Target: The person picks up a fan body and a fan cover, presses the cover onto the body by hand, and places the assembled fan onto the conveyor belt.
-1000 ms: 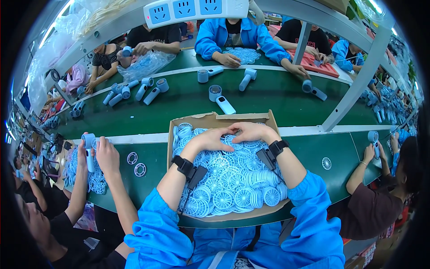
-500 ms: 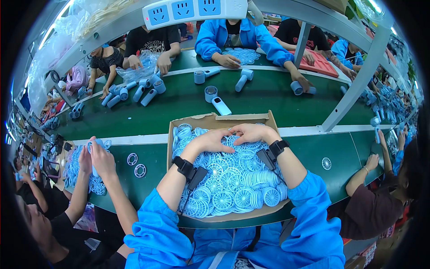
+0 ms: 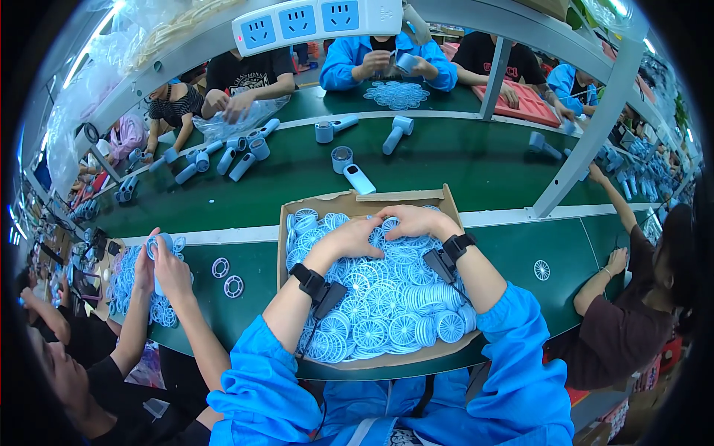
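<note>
The left hand point(image 3: 355, 236) and right hand point(image 3: 413, 221) reach over the far half of a cardboard box point(image 3: 405, 196), with their fingertips close together near its far edge; on each, the thumb stands apart from curved fingers with a gap between, and no grip on anything can be seen. Below them lie the round blue covers point(image 3: 368, 332), heaped across the box from its left wall to its near right corner, where some stand on edge in rows. The box sits toward the near edge of the green table point(image 3: 513, 249). Judging by this full heap, much is left to handle: no cover appears lifted clear of it, and how much is done cannot be told. Past the table's left part, beyond the box, 2 pale rings point(image 3: 233, 286) lie loose; on the right part lies 1 separate cover point(image 3: 542, 270). Beyond the far edge, a green belt point(image 3: 461, 156) carries several handheld fans point(image 3: 359, 179), their stage of assembly unclear. As for writing, a black shirt point(image 3: 253, 78) at upper left and a dark shirt point(image 3: 512, 70) at upper right bear printed letters, and the white power strip point(image 3: 300, 22) has faint small marking; no label shows on the box.
</note>
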A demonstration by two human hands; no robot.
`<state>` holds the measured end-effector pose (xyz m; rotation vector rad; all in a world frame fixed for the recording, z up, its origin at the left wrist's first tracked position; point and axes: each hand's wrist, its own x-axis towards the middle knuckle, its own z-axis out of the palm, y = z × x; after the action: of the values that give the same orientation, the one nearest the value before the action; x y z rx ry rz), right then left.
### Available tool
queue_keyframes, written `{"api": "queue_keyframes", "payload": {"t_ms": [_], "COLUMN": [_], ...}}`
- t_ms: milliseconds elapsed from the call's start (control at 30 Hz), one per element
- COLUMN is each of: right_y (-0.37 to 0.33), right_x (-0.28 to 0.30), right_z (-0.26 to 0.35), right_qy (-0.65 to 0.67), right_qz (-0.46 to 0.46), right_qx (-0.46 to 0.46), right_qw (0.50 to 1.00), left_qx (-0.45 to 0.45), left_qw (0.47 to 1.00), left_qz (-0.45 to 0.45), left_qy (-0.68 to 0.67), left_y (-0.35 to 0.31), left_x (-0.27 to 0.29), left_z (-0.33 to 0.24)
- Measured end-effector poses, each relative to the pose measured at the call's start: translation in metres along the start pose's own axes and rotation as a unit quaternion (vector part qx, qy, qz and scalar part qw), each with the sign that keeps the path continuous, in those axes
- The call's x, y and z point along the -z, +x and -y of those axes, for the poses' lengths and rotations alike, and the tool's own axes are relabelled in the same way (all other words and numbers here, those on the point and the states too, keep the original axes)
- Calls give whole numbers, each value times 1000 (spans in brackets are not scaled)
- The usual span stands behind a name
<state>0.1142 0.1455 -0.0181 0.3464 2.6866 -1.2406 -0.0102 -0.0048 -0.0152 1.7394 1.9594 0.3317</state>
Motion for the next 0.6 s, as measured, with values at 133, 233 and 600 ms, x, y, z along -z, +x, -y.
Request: {"api": "queue_keyframes", "payload": {"t_ms": [133, 233, 600], "right_y": [2, -1, -5], "right_x": [0, 2, 7], "right_z": [-2, -6, 6], "right_qy": [-25, -25, 124], "right_qz": [23, 0, 46], "right_qx": [-10, 8, 6], "right_qw": [999, 1000, 991], "left_qx": [-12, -7, -28], "left_qw": [1000, 1000, 990], "left_qz": [-14, -9, -55], "left_qy": [-5, -17, -126], "left_y": [1, 2, -3], "left_x": [-1, 2, 9], "left_z": [4, -3, -5]}}
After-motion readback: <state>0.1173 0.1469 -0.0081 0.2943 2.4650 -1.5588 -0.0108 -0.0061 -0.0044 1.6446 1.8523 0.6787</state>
